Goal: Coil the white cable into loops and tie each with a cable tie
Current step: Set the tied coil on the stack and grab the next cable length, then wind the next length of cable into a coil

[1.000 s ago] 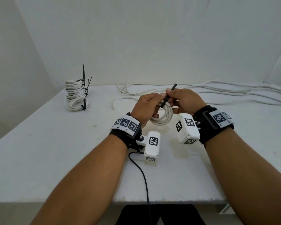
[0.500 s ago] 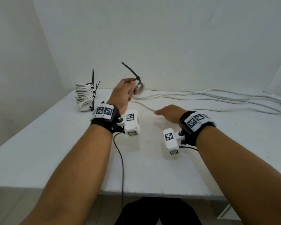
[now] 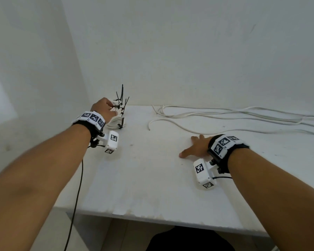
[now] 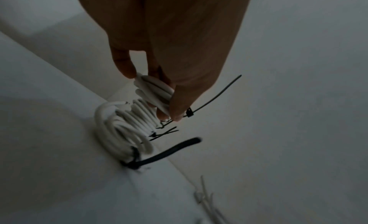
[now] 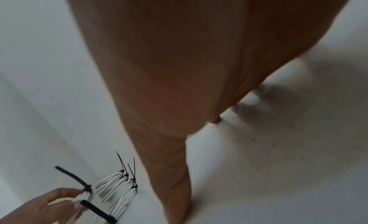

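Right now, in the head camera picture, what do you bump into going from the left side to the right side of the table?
Left hand holding a tied coil → stack of tied coils → loose cable end → right hand flat on the table → long white cables.

no readable text anywhere; the wrist bands (image 3: 93,118) carry only black-and-white marker squares.

Head view bright and evenly lit, edges bowed, wrist views dim, grainy, motion-blurred, soft shadows
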Demonstrator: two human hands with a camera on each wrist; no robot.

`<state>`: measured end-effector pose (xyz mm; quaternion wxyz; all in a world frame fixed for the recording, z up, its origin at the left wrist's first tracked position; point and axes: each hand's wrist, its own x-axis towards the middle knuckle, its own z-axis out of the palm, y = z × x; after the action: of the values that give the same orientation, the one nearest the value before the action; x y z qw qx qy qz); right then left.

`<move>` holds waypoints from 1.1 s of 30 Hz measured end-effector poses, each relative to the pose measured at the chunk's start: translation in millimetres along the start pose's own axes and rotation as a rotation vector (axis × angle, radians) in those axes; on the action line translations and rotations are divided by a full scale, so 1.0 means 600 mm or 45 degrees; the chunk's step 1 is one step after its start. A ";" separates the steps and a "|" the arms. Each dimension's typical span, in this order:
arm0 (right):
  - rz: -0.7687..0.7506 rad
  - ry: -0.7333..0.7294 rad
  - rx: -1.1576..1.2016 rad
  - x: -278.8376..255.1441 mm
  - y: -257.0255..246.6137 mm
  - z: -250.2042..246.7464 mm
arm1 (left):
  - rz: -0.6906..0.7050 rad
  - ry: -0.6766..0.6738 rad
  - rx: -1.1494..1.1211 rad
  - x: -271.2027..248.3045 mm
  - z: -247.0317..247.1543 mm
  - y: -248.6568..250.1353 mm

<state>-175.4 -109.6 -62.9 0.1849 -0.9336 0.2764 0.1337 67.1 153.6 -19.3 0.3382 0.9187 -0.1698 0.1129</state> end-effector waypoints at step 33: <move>-0.001 -0.055 -0.097 0.004 0.025 0.006 | 0.472 -0.240 0.209 -0.028 0.107 0.211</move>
<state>-182.6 -120.7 -71.2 0.1551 -0.9369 0.2668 0.1641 8.7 24.8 1.3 0.2184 0.9027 -0.3568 0.1004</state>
